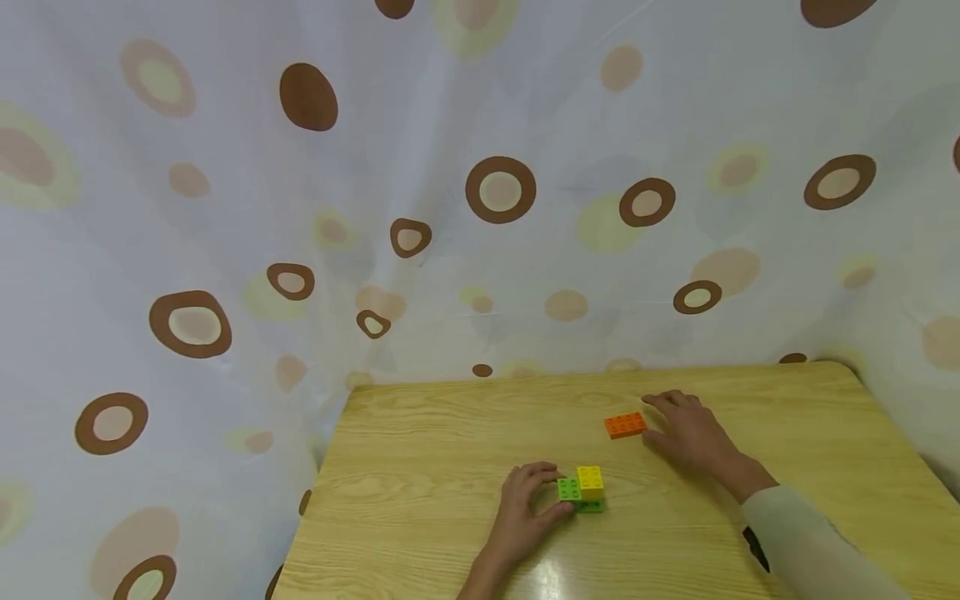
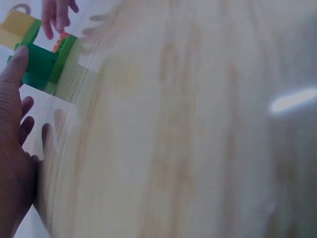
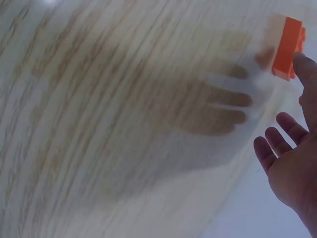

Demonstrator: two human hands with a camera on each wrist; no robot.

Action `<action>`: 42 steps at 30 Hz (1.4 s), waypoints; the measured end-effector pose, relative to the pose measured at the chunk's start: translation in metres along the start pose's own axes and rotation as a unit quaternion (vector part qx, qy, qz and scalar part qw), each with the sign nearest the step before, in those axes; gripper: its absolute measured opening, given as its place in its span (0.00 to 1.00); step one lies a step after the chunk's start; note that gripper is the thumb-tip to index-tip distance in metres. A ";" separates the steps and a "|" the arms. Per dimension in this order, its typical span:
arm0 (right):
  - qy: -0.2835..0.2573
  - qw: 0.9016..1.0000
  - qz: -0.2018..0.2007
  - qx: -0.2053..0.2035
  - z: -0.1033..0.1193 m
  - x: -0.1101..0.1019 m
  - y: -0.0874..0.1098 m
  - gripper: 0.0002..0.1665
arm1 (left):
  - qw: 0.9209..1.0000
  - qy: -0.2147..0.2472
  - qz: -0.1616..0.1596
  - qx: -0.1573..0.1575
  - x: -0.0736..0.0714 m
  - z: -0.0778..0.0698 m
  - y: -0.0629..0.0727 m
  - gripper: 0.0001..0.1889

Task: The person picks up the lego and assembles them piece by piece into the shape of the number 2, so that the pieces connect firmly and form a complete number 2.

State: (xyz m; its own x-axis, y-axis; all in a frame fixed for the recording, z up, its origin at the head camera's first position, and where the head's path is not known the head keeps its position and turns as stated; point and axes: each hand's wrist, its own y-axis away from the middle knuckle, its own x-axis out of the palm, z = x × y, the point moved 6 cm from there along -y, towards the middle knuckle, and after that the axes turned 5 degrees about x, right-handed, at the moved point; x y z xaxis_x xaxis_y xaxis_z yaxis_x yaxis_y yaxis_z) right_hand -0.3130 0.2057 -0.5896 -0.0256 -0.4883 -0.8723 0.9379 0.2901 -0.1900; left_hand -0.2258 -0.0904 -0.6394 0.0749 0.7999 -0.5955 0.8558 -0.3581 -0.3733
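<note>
My left hand [image 1: 519, 515] holds a small stack of toy building bricks, thumb at its near side and fingers at its far side. The stack has a light green brick [image 1: 567, 485] and a yellow brick [image 1: 591, 482] side by side on top of a green brick [image 1: 592, 506]. In the left wrist view the thumb lies against the green side [image 2: 39, 67]. Farther back and to the right, a flat orange brick [image 1: 626, 425] lies on the table. Beside its right end is my right hand [image 1: 690, 433], fingers spread; in the right wrist view the thumb overlaps the orange brick [image 3: 286, 47].
The bricks are on a light wood-grain table [image 1: 420, 442] with rounded far corners. Behind it and along the left hangs a pale curtain [image 1: 420, 125] with brown and yellow ring patterns. A light sleeve [image 1: 810, 533] covers the right forearm.
</note>
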 end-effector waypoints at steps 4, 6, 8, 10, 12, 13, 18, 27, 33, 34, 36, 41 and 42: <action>0.001 1.000 0.017 -0.002 -0.004 0.011 0.000 0.36 | 1.000 0.007 -0.004 0.004 0.001 0.001 0.000 0.24; 0.005 1.000 0.012 -0.010 -0.005 0.016 0.001 0.34 | 1.000 0.011 -0.005 0.004 0.002 0.001 0.000 0.23; 0.004 1.000 0.001 -0.017 -0.006 0.020 0.002 0.30 | 1.000 0.010 -0.005 0.008 0.002 0.001 0.001 0.22; 0.004 1.000 -0.015 -0.022 -0.006 0.023 0.002 0.27 | 1.000 0.005 -0.008 0.014 0.001 0.001 0.001 0.22; -0.004 0.999 -0.026 -0.020 -0.006 0.026 0.003 0.24 | 1.000 0.001 -0.008 0.017 0.000 0.001 0.001 0.21; -0.008 0.999 -0.029 -0.019 -0.006 0.026 0.004 0.23 | 1.000 -0.001 -0.009 0.019 0.000 0.001 0.001 0.21; -0.037 0.999 -0.030 -0.001 -0.005 0.031 0.014 0.21 | 1.000 0.001 -0.008 0.022 -0.001 -0.001 -0.001 0.22; -0.107 0.993 -0.046 0.021 0.025 0.027 0.035 0.17 | 1.000 -0.006 -0.007 0.030 0.000 -0.003 0.000 0.20; -0.171 0.983 -0.063 0.001 0.063 0.009 0.033 0.18 | 0.999 -0.012 -0.010 0.032 0.000 -0.003 0.000 0.19; -0.180 0.982 -0.061 -0.006 0.069 0.005 0.032 0.18 | 0.999 -0.012 -0.009 0.031 0.001 -0.003 0.000 0.19; -0.191 0.980 -0.050 -0.024 0.082 -0.001 0.031 0.18 | 0.999 -0.012 -0.010 0.032 0.001 -0.002 0.001 0.19; -0.195 0.979 -0.009 -0.066 0.108 -0.007 0.033 0.17 | 0.999 -0.015 -0.015 0.036 -0.001 -0.004 0.000 0.19; -0.195 0.978 -0.002 -0.069 0.111 -0.007 0.034 0.16 | 0.999 -0.017 -0.016 0.036 -0.001 -0.005 0.000 0.19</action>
State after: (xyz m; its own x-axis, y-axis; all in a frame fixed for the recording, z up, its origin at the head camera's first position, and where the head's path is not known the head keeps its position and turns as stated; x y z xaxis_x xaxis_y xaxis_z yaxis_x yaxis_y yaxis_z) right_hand -0.2429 0.1275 -0.5402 0.1299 -0.7586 -0.6384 0.8814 0.3833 -0.2761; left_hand -0.2233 -0.0887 -0.6350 0.0291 0.7947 -0.6063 0.8180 -0.3676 -0.4424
